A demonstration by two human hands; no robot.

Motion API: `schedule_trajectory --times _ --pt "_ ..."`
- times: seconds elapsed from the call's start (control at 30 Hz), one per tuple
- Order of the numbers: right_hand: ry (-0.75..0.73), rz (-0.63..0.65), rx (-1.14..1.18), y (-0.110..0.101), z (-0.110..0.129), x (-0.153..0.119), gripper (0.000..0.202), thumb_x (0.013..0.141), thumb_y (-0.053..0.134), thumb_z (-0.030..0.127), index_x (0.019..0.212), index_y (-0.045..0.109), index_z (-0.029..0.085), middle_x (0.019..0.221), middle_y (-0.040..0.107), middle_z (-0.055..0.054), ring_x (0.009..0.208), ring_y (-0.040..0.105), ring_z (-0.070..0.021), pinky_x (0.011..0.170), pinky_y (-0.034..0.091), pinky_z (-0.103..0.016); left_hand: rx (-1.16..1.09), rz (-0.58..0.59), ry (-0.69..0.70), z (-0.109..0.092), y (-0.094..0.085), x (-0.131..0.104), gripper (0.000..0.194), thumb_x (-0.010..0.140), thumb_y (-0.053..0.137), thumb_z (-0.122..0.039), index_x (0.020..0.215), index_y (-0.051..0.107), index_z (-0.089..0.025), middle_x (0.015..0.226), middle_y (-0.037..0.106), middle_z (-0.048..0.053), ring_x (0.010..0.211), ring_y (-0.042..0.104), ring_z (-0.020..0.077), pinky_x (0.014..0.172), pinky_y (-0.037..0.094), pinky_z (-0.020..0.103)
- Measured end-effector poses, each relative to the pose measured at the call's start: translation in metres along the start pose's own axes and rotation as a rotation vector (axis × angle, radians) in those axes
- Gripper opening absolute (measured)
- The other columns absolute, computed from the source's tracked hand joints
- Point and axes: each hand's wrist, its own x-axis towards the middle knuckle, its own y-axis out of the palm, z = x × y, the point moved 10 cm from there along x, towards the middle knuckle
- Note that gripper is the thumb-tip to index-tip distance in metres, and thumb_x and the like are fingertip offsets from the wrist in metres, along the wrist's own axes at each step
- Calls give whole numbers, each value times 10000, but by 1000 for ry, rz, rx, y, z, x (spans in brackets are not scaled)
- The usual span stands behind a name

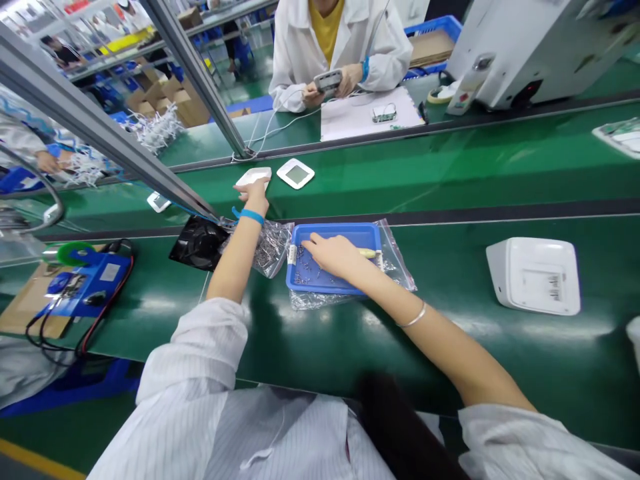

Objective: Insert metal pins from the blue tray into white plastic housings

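My left hand (254, 191) reaches to the green belt, its fingers closed on the edge of a white square device housing (256, 175). Beside that housing lies a white square device with a grey screen (297, 175). My right hand (331, 256) is over a shallow blue tray (330, 288), its fingertips together near the small screws (303, 272) at the tray's left side. Whether a screw is between those fingertips is too small to see. A yellowish handle (367, 253) lies in the tray behind my right hand, partly hidden. Clear plastic bags (397, 257) lie under the tray.
Left of the tray are a bag of metal parts (273, 248) and a black bag (199, 243). A metal post (125, 133) slants across the left. A white housing (537, 277) stands at right. Opposite, a co-worker's hands (350, 79) hold a device. Blue equipment (93, 280) sits far left.
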Motion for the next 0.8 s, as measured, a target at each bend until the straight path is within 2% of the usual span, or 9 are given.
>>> schedule_trajectory --times 0.1,0.13,0.2,0.33,0.43,0.53,0.6,0.7,0.8 --pt "-18 -6 9 2 0 25 335 1004 291 115 1226 542 124 1207 596 -177 932 690 -251 747 499 -358 8 35 33 -2 8 -16 932 843 713 -81 1566 129 -138 1614 88 206 1476 270 272 1217 287 408" --pt "-17 -2 7 5 0 29 327 1007 290 117 1209 547 121 1192 603 -176 932 692 -257 753 508 -367 5 71 67 -3 10 -27 958 815 723 -52 1563 133 -147 1613 73 204 1484 264 249 1210 286 348" --pt "12 5 -2 14 -3 32 334 1012 267 117 1200 544 105 1171 611 -185 908 700 -265 742 524 -382 -5 147 151 -7 12 -50 895 776 742 -45 1520 265 -192 1618 92 165 1524 183 238 1212 266 303" --pt "99 12 -33 25 -10 27 348 1022 230 117 1218 517 94 1149 627 -197 918 709 -263 750 545 -382 -77 246 271 -15 16 -84 711 763 740 -95 1395 438 -221 1644 59 118 1558 38 215 1247 185 313" --pt "120 20 -56 26 -10 28 286 1049 324 228 1244 507 126 1150 651 -165 966 710 -264 778 554 -365 -165 238 259 -23 18 -91 648 785 699 -146 1374 438 -213 1636 56 132 1555 62 242 1255 172 367" --pt "111 37 -67 27 -7 29 295 1048 406 334 1276 502 174 1173 671 -132 963 719 -255 770 557 -335 -234 200 258 -34 6 -96 635 793 670 -172 1374 422 -241 1633 75 111 1549 98 243 1258 162 395" --pt "98 52 -64 30 -4 29 275 1053 395 318 1263 515 189 1141 695 -120 942 730 -246 758 553 -316 -249 185 286 -40 -7 -101 616 797 658 -179 1365 434 -257 1635 93 88 1549 98 224 1259 161 385" --pt "103 70 -56 36 -2 29 269 1049 352 224 1238 528 150 1050 724 -145 901 742 -269 729 548 -327 -216 184 319 -45 -19 -109 568 816 628 -177 1352 455 -246 1626 129 81 1549 102 197 1259 160 351" --pt "129 72 -49 38 -5 31 276 1033 336 183 1201 536 93 934 730 -176 858 746 -314 694 538 -351 -141 244 314 -40 -11 -112 521 819 620 -155 1320 492 -216 1598 178 111 1539 163 200 1254 175 343"
